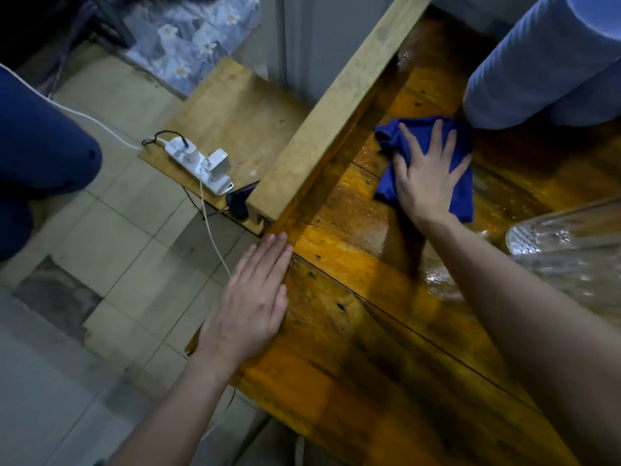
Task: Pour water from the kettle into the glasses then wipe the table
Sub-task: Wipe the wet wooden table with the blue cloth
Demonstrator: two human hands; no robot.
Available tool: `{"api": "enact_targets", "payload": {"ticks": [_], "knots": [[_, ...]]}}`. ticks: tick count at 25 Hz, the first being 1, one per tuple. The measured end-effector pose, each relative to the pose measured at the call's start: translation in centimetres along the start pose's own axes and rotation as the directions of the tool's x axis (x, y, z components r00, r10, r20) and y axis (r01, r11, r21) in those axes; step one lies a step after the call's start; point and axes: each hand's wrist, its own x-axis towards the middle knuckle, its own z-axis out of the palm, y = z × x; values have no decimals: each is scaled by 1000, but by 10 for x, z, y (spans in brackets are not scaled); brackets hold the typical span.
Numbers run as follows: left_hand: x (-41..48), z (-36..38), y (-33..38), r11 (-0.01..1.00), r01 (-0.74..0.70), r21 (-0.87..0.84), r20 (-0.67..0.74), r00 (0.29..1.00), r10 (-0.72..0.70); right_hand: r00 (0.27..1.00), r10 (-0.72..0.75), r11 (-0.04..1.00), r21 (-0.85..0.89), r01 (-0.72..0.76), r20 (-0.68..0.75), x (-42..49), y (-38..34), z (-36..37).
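Note:
My right hand (428, 178) lies flat with spread fingers on a dark blue cloth (465, 193), pressing it onto the wet, glossy wooden table (353, 270). My left hand (255, 297) rests flat with straight fingers on the table's left edge. A clear ribbed glass (568, 243) shows blurred at the right edge, close to the camera. A pale blue cylindrical vessel (544, 62) stands on the table at the upper right, just behind the cloth; I cannot tell whether it is the kettle.
A pale wooden beam (332, 105) runs diagonally along the table's far left side. Beyond it, a lower wooden shelf (235, 116) carries a white power strip (201, 166) with plugs and cables. Tiled floor (100, 264) lies to the left.

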Motion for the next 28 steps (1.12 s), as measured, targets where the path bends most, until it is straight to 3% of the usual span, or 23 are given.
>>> {"api": "enact_targets", "payload": {"ticks": [3,6,10,13,17,22,24,28], "knots": [[1,2,0,1000,-1,-3,5,1000,1,1000,-9,999,32,10,-26,9,-7,-1],[-1,2,0,1000,5,-4,5,1000,-5,991,-115,990,69,120,-73,-10,-18,3],[-1,2,0,1000,-12,5,-3,1000,12,951,-302,945,112,308,-66,-84,-62,19],[-1,1,1,1000,-6,19,-13,1000,7,936,-351,934,60,352,-35,-140,-73,32],[0,3,-2,997,-68,38,-28,997,69,947,-320,948,-3,320,13,-206,-56,37],[-3,2,3,999,-41,14,-32,999,41,953,-300,953,-33,301,38,-296,9,33],[-6,2,6,999,-40,28,-27,999,41,978,-210,977,-28,211,18,-319,55,28],[-8,4,8,988,-71,134,-44,996,78,993,114,993,-21,-115,-27,-346,149,11]]}}
